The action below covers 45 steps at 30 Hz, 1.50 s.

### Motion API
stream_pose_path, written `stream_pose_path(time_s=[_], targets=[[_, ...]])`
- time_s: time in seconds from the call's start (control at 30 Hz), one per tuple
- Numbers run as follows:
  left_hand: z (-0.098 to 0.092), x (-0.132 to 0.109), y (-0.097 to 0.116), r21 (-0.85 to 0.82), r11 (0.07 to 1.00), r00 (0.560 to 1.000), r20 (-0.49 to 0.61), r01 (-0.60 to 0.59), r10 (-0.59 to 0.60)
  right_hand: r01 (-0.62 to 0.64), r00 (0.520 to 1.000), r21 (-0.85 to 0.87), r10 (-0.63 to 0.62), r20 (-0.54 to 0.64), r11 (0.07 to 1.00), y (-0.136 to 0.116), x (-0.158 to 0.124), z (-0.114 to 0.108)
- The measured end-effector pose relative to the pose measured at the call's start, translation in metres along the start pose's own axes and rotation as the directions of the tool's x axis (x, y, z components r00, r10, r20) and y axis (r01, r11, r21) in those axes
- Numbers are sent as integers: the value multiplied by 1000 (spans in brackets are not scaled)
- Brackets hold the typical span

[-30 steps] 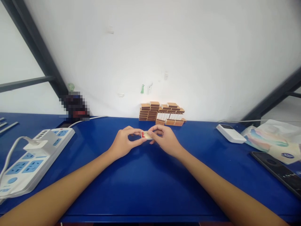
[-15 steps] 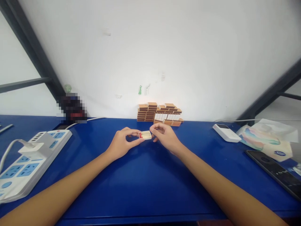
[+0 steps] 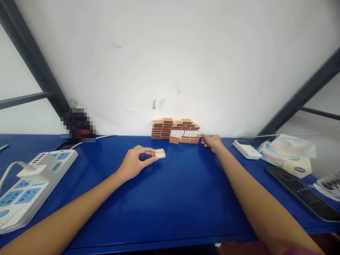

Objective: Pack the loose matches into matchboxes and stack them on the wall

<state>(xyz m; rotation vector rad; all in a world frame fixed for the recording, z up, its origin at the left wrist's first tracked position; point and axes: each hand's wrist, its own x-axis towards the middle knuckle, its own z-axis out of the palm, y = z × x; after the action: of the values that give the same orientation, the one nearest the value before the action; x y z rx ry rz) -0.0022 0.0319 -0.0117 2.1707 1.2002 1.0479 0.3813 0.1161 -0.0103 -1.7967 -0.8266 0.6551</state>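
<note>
Red-tipped matches lie in an open matchbox tray [image 3: 158, 153], which my left hand [image 3: 135, 162] pinches at its left end, above the blue table [image 3: 164, 205]. My right hand [image 3: 212, 141] reaches to the right end of the stacked matchboxes [image 3: 164, 129]; its thumb and forefinger close on a small brown matchbox piece [image 3: 199, 136] there. White matchbox trays [image 3: 183, 133] stand upright in a row at the front of the stack, with several brown boxes [image 3: 189, 140] below them.
A white power strip [image 3: 39, 184] with a plugged-in cable is at the left. At the right are a white device [image 3: 247, 149], a tissue pack [image 3: 287, 156] and a black phone [image 3: 302, 193]. The wall [image 3: 159, 63] rises behind the stack.
My right hand has left the matchbox tray and moved right and away to the stack's right end. My left hand still holds the tray. The view has shifted slightly.
</note>
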Motion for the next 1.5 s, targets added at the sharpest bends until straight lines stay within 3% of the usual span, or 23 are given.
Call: stream_pose_path(time_s=[0.1, 0.2, 0.3, 0.37, 0.4, 0.47, 0.5, 0.57, 0.67, 0.8, 0.9, 1.03, 1.17, 1.3, 1.4, 1.5], targets=[[-2, 0, 0, 13, 1000, 1000, -13, -2, 2, -17, 1000, -45, 17, -9, 999, 4, 2, 8], [-3, 1, 0, 5, 1000, 1000, -20, -18, 18, 7, 995, -38, -11, -104, 999, -1, 2, 0], [-3, 2, 0, -13, 1000, 999, -45, -25, 24, 101, 961, -11, -101, -256, 995, -13, -8, -15], [-3, 2, -1, -30, 999, 997, -79, -27, 24, 215, 938, 26, -199, -285, 976, -23, -25, -19], [-2, 2, -1, -38, 999, 995, -96, -27, 23, 288, 931, 73, -261, -257, 955, -27, -38, -16], [-2, 3, -1, -53, 998, 991, -131, -29, 22, 366, 930, 189, -365, -41, 911, -32, -69, -3], [-2, 3, -1, -57, 998, 989, -145, -28, 19, 375, 904, 239, -411, 120, 896, -33, -86, 6], [-3, 3, 0, -61, 998, 986, -165, -27, 16, 358, 802, 278, -446, 398, 892, -33, -119, 26], [-4, 3, 0, -69, 997, 985, -171, -40, 27, 286, 731, 300, -409, 546, 910, -29, -153, 46], [-4, 4, -1, -116, 993, 988, -155, -31, 13, 208, 725, 349, -384, 572, 914, -25, -159, 48], [-3, 3, -2, -154, 988, 991, -131, -20, 0, 243, 709, 374, -427, 562, 895, -25, -153, 44], [-2, 3, -1, -203, 979, 993, -113, -2, -21, 318, 621, 358, -478, 621, 878, -23, -162, 48], [-4, 2, 0, -177, 984, 997, -78, 0, -14, 305, 532, 361, -472, 703, 881, -15, -189, 58], [-2, -1, -1, -130, 991, 998, -62, -15, 7, 262, 490, 343, -431, 758, 902, -6, -200, 63], [-3, 1, -3, -133, 991, 999, -45, -5, -1, 384, 458, 289, -452, 765, 877, -5, -191, 60], [-12, 8, -8, -88, 996, 999, -39, -7, 4, 670, 485, 103, -539, 689, 736, -9, -178, 53]])
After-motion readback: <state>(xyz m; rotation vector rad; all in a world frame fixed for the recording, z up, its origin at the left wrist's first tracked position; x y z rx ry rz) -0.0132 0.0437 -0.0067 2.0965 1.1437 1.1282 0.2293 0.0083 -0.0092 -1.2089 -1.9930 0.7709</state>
